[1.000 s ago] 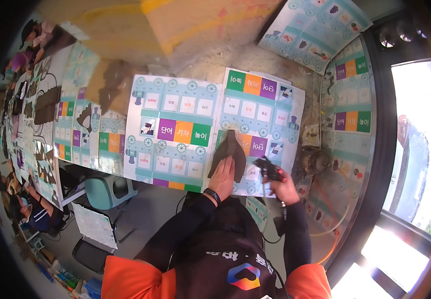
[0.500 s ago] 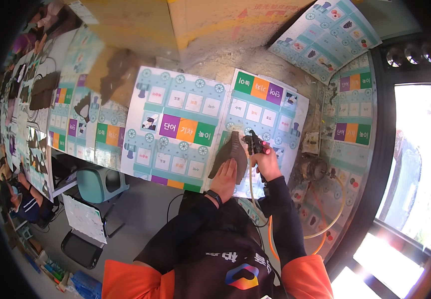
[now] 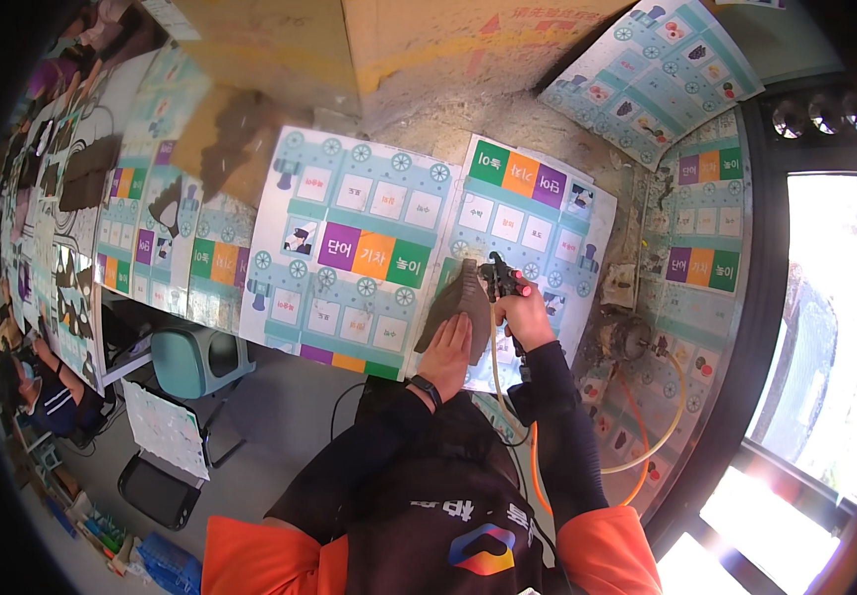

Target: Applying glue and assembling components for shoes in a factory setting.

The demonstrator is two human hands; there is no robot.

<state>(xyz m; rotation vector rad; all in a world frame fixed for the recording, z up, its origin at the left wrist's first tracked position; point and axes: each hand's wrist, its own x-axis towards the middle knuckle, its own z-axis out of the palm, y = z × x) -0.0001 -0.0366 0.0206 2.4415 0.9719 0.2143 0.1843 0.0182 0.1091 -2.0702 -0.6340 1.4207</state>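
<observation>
Left hand [image 3: 447,355] flat, pinning brown piece [image 3: 461,297] near worktop [image 3: 448,117] front edge; right grip [image 3: 528,315] wrapped round black spray gun [image 3: 499,278]. Hose [image 3: 496,349] alongside could snag, shifting piece if palm lifts.

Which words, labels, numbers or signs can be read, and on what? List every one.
I won't copy wording; by place:
Printed sheets: white lettering on purple, orange, green blocks; some smaller card text too blurred.
Cardboard: red lettering, partly faint, and an arrow.
Black garment: white characters near a multicoloured emblem.
</observation>
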